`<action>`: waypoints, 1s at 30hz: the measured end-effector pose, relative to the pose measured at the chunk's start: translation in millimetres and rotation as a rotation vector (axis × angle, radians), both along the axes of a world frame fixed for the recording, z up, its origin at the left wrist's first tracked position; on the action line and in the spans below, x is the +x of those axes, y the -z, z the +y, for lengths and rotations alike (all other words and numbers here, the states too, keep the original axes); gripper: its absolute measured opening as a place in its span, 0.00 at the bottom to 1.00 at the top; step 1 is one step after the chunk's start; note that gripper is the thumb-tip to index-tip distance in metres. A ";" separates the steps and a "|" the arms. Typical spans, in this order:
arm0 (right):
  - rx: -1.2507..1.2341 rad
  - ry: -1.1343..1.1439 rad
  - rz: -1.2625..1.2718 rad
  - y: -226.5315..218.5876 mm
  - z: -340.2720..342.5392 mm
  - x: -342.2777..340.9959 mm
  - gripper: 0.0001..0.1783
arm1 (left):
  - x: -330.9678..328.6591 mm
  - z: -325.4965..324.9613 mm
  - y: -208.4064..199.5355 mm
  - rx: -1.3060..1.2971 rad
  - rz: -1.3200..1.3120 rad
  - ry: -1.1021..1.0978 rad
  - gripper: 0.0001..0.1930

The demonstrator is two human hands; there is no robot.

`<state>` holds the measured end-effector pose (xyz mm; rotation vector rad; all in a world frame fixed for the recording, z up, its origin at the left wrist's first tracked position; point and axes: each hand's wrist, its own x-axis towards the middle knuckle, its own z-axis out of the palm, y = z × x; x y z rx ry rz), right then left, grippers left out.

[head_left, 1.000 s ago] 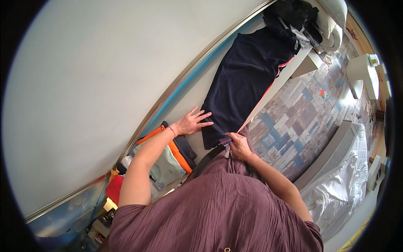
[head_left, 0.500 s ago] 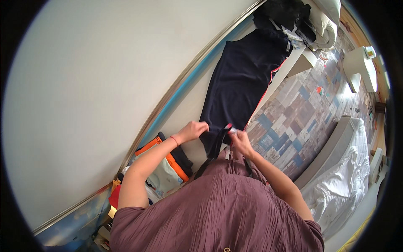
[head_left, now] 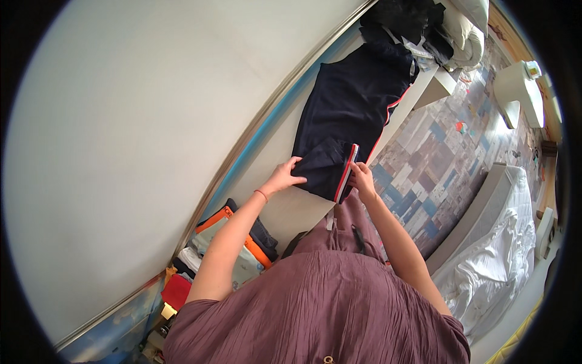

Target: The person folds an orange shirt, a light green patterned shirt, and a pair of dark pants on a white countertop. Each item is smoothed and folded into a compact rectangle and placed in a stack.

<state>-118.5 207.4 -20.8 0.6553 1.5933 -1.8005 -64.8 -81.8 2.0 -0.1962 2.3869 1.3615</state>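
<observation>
A pair of dark navy trousers (head_left: 348, 97) with a red-and-white side stripe lies lengthwise on a pale narrow surface. Its near end is folded back over itself, so a straight striped edge crosses the fold. My left hand (head_left: 282, 176) grips the left side of the folded part, thumb on top and fingers at the edge. On the other side, my right hand (head_left: 362, 180) pinches the fabric by the striped edge. Some of its fingers are hidden.
Folded clothes (head_left: 245, 242), some grey, orange and pale, are stacked at my left. Black fabric (head_left: 403, 21) lies beyond the trousers. A white panel (head_left: 139, 121) rises on the left. At right are a patchwork-patterned floor (head_left: 424, 164) and a mattress (head_left: 479, 242) with a crumpled white sheet.
Both hands have moved, carrying the near end of the trousers away from me and laying it over the rest. The striped edge now shows on top of the fold.
</observation>
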 end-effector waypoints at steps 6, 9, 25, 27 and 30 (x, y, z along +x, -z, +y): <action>0.070 -0.173 0.123 -38.9 -12.4 11.9 0.22 | -1.0 -11.1 37.2 0.120 -0.287 -0.246 0.26; 0.085 -0.370 0.089 -0.2 8.1 38.8 0.15 | -7.9 -0.7 10.6 0.447 -0.427 -0.444 0.31; 0.294 0.054 0.488 -22.9 -13.7 16.0 0.16 | -63.8 37.4 -3.3 0.636 -0.105 -0.438 0.25; 0.322 0.071 0.517 -31.3 -10.4 7.2 0.19 | -69.1 35.8 -0.4 0.510 0.025 -0.492 0.20; 0.311 0.107 0.353 -21.6 -5.6 3.9 0.21 | -63.9 40.5 -1.6 0.028 0.404 -0.449 0.18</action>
